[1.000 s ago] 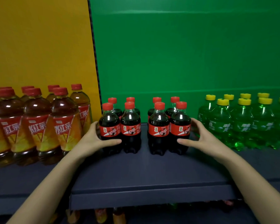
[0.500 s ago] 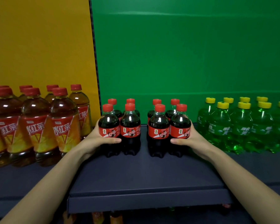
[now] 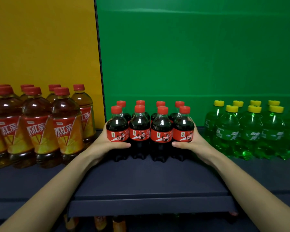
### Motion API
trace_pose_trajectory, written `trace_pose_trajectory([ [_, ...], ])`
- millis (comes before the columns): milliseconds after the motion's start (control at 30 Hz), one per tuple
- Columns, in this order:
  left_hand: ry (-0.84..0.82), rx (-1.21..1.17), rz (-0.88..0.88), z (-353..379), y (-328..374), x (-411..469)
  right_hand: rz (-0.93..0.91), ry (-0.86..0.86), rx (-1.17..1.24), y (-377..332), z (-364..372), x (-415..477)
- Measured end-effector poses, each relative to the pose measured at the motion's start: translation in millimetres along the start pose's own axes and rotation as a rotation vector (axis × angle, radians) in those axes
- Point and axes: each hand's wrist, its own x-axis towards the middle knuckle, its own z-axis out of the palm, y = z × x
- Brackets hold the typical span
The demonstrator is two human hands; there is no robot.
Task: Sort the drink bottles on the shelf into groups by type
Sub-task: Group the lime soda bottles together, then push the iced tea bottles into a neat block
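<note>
cola bottles [image 3: 139, 129] now gapless between grips [image 3: 105, 146] [image 3: 193, 143]

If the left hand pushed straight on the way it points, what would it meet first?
The front-left dark cola bottle with a red cap, which the left hand cups; depth beyond it is unclear.

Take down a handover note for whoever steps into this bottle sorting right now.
Left hand grips the leftmost front one of the cola bottles; right hand grips the rightmost.
Cola bottles stand as one tight block on the shelf, iced tea bottles to their left, green soda bottles to their right.
Done: all three types look grouped.
Left: probably let go, check alignment.
</note>
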Motion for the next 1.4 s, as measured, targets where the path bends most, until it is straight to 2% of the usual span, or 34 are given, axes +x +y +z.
trace_pose_trajectory([
  [167,-0.004,0.030,-0.001,2,4,-4,0.027,0.012,-0.040,-2,0,-2],
  [300,-0.034,0.115,-0.032,1,16,-19,0.060,0.061,-0.176,-16,2,-20],
  [400,0.037,0.219,-0.059,1,25,-38,0.022,0.268,-0.346,-23,3,-39],
  [467,0.157,0.328,-0.034,-1,30,-55,-0.108,0.426,-0.463,-25,4,-52],
  [533,0.256,0.496,0.051,-8,33,-75,-0.250,0.504,-0.578,-29,10,-64],
  [600,0.324,0.732,0.156,-18,36,-98,-0.331,0.461,-0.645,-31,20,-72],
  [700,0.463,1.112,0.221,-32,36,-130,-0.380,0.286,-0.720,-34,43,-77],
  [833,0.583,1.286,0.181,-56,33,-167,-0.401,0.138,-0.692,-40,80,-75],
  [1067,0.720,1.285,0.044,-124,14,-211,-0.413,-0.065,-0.583,-43,146,-56],
  [1233,0.710,1.269,0.023,-179,4,-216,-0.372,-0.067,-0.536,-40,195,-35],
  [1400,0.628,1.251,0.064,-239,-2,-198,-0.259,-0.023,-0.537,-42,244,-15],
])
